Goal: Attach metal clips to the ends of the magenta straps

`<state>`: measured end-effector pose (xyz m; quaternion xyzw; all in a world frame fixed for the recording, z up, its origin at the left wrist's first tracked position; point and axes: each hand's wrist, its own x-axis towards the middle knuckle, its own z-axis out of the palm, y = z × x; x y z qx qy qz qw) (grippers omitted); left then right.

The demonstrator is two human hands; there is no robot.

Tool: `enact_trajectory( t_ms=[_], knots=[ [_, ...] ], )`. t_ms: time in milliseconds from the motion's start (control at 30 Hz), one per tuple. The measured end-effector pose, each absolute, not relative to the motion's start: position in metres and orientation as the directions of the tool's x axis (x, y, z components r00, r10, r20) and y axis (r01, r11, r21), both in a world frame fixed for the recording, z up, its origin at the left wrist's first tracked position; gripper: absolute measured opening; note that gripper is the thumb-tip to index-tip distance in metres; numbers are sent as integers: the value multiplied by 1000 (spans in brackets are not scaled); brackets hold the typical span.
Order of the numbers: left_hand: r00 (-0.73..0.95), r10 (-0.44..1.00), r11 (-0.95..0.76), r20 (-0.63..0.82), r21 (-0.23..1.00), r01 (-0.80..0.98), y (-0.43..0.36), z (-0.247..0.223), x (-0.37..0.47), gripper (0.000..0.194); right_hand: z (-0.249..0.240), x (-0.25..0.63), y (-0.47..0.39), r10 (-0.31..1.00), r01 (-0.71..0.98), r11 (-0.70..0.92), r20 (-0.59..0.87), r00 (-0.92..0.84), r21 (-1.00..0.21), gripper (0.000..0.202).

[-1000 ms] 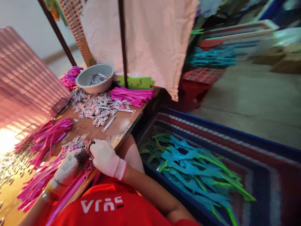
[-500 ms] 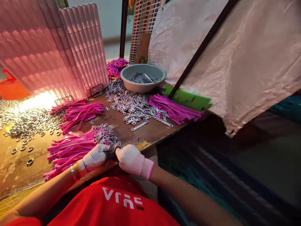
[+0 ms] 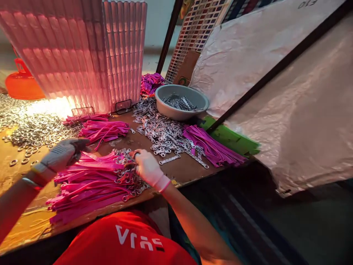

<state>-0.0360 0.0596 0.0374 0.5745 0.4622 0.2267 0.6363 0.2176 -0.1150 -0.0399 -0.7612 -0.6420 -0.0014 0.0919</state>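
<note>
Pink straps with metal rings point(image 3: 93, 180) lie in a large bundle at the table's front. My gloved left hand point(image 3: 62, 154) hovers over the bundle's left end, dark fingertips reaching right; whether it holds something is unclear. At the ringed ends of the straps is my gloved right hand point(image 3: 145, 165), its fingers curled, with what they hold too small to name. A second pink bundle point(image 3: 104, 130) lies just behind. Short metal link pieces point(image 3: 165, 136) are heaped to the right, beside more pink straps point(image 3: 212, 147).
Loose metal rings point(image 3: 44, 130) cover the left of the table point(image 3: 16, 206). A grey bowl point(image 3: 182, 114) of metal strips stands at the back. Ribbed clear panels point(image 3: 124, 55) stand behind, near an orange object point(image 3: 23, 86). Plastic sheeting point(image 3: 261, 66) and a dark pole point(image 3: 264, 81) are at right.
My hands, together at the front edge before, are now apart: the left has moved left and up, the right slightly up onto the ringed ends. The view has shifted.
</note>
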Motion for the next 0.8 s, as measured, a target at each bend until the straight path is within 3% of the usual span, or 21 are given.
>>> enact_trajectory(
  t_ms=[100, 233, 300, 400, 533, 600, 667, 733, 800],
  knots=[
    [582, 638, 551, -504, 827, 112, 41, 4, -11, 36, -55, 273, -103, 929, 934, -353, 92, 357, -63, 34],
    [679, 544, 694, -494, 719, -33, 20, -19, 21, 40, -81, 329, -93, 934, 934, -358, 11, 358, 4, 28],
    [696, 540, 698, -473, 714, -57, 15, -24, 31, 35, -93, 345, -90, 940, 940, -342, -4, 342, 7, 32],
    [723, 565, 600, -399, 799, -28, 10, -30, 36, 25, -105, 362, -87, 937, 937, -349, -5, 349, -16, 35],
    [702, 630, 418, -331, 907, 52, 6, -34, 33, 45, -110, 376, -86, 929, 928, -366, 29, 369, -63, 32],
    [677, 640, 412, -363, 906, 97, 6, -32, 33, 45, -107, 373, -87, 919, 918, -343, 132, 372, -200, 34],
    [652, 638, 460, -411, 882, 106, 7, -29, 35, 39, -98, 355, -88, 892, 854, -266, 223, 394, -447, 33],
    [628, 635, 511, -450, 854, 95, 8, -27, 37, 34, -83, 323, -87, 893, 721, -147, 222, 391, -677, 29],
    [622, 640, 513, -451, 853, 90, 7, -27, 38, 35, -64, 281, -84, 934, 616, -34, 194, 299, -787, 31]
  ],
)
